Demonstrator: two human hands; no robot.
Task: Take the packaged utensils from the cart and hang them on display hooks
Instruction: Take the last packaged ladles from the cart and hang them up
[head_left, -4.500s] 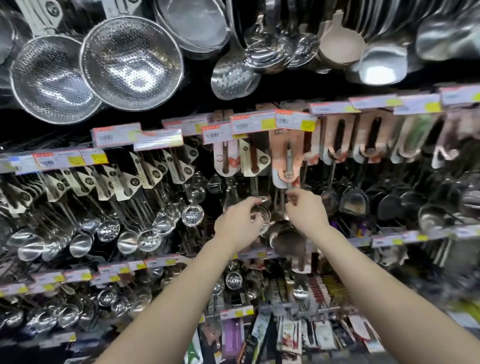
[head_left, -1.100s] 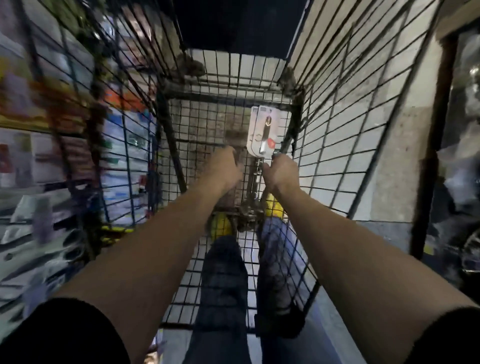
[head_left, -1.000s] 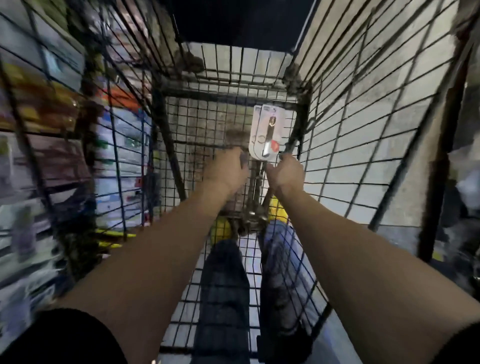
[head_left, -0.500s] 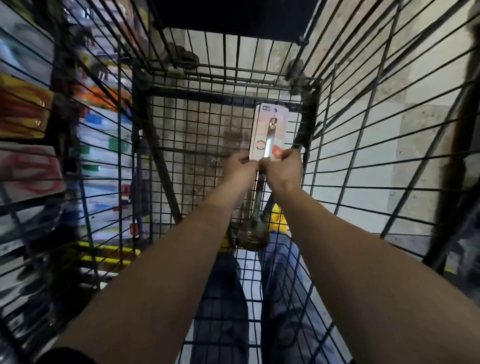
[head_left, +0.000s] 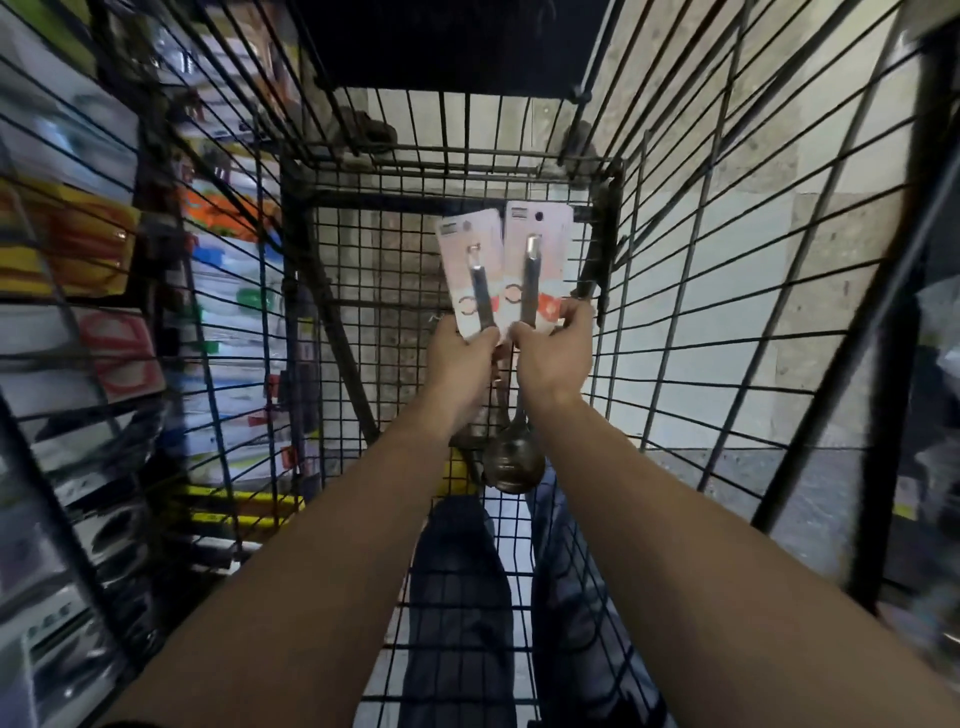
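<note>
Held inside the cart, far middle: left ladle pinched by left hand, right ladle by right hand. Seemed stiff, bowl-heavy, with flimsy cards; best gripped on the handles.

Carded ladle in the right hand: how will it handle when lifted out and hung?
Probably bottom-heavy: the ladle has its steel bowl hanging below the right hand, so it likely swings and may knock the second ladle. The backing card looks thin; it may flex or tear at the hang hole. The handle looks rigid, so little flop.
</note>
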